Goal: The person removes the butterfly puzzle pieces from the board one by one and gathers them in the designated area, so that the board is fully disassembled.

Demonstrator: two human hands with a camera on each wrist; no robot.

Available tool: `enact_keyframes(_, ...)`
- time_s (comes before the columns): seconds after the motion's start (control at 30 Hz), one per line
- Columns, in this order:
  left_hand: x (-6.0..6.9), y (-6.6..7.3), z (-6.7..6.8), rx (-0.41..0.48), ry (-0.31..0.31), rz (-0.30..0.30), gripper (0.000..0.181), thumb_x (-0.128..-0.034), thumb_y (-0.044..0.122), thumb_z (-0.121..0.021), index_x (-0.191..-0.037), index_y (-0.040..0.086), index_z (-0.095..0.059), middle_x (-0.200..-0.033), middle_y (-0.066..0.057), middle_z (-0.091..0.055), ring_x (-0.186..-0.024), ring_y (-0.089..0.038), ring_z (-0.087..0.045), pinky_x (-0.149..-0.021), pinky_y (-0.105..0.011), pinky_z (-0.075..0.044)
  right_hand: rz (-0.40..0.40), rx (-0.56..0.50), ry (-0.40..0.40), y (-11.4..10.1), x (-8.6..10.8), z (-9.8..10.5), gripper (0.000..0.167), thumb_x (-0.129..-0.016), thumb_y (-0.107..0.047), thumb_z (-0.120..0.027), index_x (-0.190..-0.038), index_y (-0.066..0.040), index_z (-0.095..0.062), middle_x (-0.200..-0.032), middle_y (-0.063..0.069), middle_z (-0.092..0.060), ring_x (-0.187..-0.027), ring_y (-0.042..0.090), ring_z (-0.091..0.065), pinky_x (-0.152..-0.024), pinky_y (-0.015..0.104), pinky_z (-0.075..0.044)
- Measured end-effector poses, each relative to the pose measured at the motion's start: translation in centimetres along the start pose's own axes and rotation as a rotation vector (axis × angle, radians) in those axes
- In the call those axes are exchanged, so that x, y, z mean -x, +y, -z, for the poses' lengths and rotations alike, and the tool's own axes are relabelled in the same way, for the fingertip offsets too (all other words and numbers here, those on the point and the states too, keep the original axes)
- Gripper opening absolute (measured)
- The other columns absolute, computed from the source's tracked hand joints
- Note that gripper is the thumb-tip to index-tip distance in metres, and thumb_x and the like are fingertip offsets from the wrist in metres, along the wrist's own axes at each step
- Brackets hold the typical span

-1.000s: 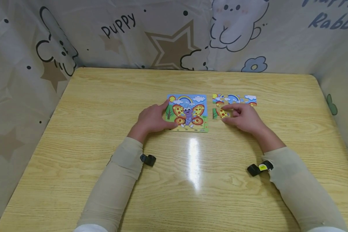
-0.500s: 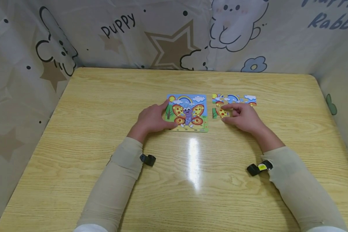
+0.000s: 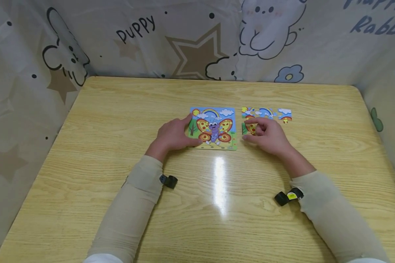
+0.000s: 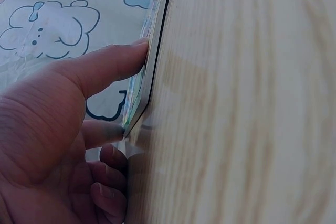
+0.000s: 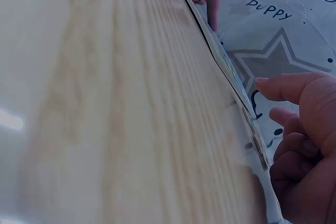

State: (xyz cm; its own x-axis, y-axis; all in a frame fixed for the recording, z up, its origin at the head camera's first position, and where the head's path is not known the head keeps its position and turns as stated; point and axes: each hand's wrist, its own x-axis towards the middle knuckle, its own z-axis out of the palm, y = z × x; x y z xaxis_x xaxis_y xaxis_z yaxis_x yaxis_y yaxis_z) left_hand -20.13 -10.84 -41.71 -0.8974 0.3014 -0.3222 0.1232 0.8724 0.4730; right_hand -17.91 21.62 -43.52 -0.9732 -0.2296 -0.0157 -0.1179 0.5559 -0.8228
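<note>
A square butterfly puzzle (image 3: 214, 128) lies flat on the table. My left hand (image 3: 173, 135) holds its left side, thumb on the front edge and forefinger towards the back left corner. In the left wrist view, thumb and forefinger touch the thin board (image 4: 140, 82) while the other fingers curl in. Right of it are loose jigsaw pieces: a rainbow piece (image 3: 265, 112), a cloud piece (image 3: 285, 114) and a wing piece (image 3: 251, 129). My right hand (image 3: 268, 136) hovers over the wing piece, thumb and forefinger apart, partly hiding the pieces below. Nothing shows between those fingertips in the right wrist view.
The wooden table (image 3: 197, 233) ends at a back edge close to a printed cloth (image 3: 184, 40). A black wrist camera (image 3: 169, 181) sits at the left cuff, another camera (image 3: 286, 197) at the right. A bright light reflection lies in front of the puzzle.
My right hand has shifted a little to the left over the wing piece, uncovering the lower part of the cloud piece. The left hand and the butterfly puzzle stay in place.
</note>
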Motion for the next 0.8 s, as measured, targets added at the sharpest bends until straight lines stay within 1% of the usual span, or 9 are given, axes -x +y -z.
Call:
enact_keyframes(0.17,0.0,0.0,-0.1,0.005,-0.004,0.003,0.105,-0.0783,0.063,-0.074,-0.161,0.022,-0.022,-0.146,-0.016,-0.049,-0.128,-0.034,-0.048,-0.094,-0.048,-0.042,0.020,-0.032,-0.021,-0.5,-0.2,-0.9,0.049,-0.083,-0.017,-0.084,-0.127,-0.003,-0.066,-0.059,0.001,-0.031,-0.053,0.016,-0.029,-0.060,0.034,-0.030)
enact_keyframes(0.27,0.0,0.0,-0.1,0.002,-0.003,0.004,0.105,-0.0786,0.063,-0.073,-0.161,0.022,-0.023,-0.146,-0.016,-0.048,-0.128,-0.034,-0.048,-0.095,-0.048,-0.042,0.035,-0.056,-0.031,-0.8,-0.5,-1.4,0.052,-0.082,-0.016,-0.086,-0.128,-0.004,-0.065,-0.059,0.000,-0.030,-0.052,0.017,-0.028,-0.064,0.034,-0.033)
enact_keyframes(0.43,-0.1,0.0,-0.2,-0.011,-0.001,0.001,0.105,-0.0787,0.064,-0.073,-0.161,0.022,-0.022,-0.144,-0.016,-0.050,-0.124,-0.033,-0.050,-0.092,-0.047,-0.043,0.047,-0.102,-0.076,-1.5,-1.2,-2.5,0.056,-0.078,-0.015,-0.088,-0.128,-0.004,-0.064,-0.061,0.001,-0.029,-0.054,0.017,-0.029,-0.072,0.035,-0.036)
enact_keyframes(0.47,-0.1,0.0,-0.2,-0.012,-0.002,0.001,0.105,-0.0788,0.064,-0.073,-0.161,0.022,-0.022,-0.143,-0.016,-0.050,-0.123,-0.033,-0.051,-0.091,-0.047,-0.043,0.050,-0.105,-0.087,-1.7,-1.4,-2.7,0.057,-0.078,-0.015,-0.088,-0.129,-0.004,-0.064,-0.061,0.001,-0.029,-0.054,0.017,-0.030,-0.072,0.035,-0.036)
enact_keyframes(0.6,-0.2,0.0,-0.2,-0.013,-0.002,-0.001,0.105,-0.0791,0.064,-0.072,-0.161,0.023,-0.022,-0.143,-0.016,-0.051,-0.123,-0.033,-0.051,-0.091,-0.046,-0.043,0.072,-0.105,-0.109,-2.4,-1.9,-3.6,0.056,-0.078,-0.015,-0.088,-0.129,-0.006,-0.065,-0.060,0.001,-0.029,-0.054,0.017,-0.028,-0.066,0.035,-0.035)
enact_keyframes(0.8,-0.3,-0.1,-0.2,-0.019,-0.003,0.000,0.105,-0.0789,0.065,-0.072,-0.161,0.023,-0.022,-0.142,-0.016,-0.052,-0.122,-0.033,-0.052,-0.092,-0.047,-0.043,0.085,-0.146,-0.146,-3.5,-2.6,-4.8,0.061,-0.077,-0.009,-0.088,-0.131,-0.003,-0.061,-0.061,0.000,-0.030,-0.055,0.016,-0.029,-0.072,0.034,-0.038)
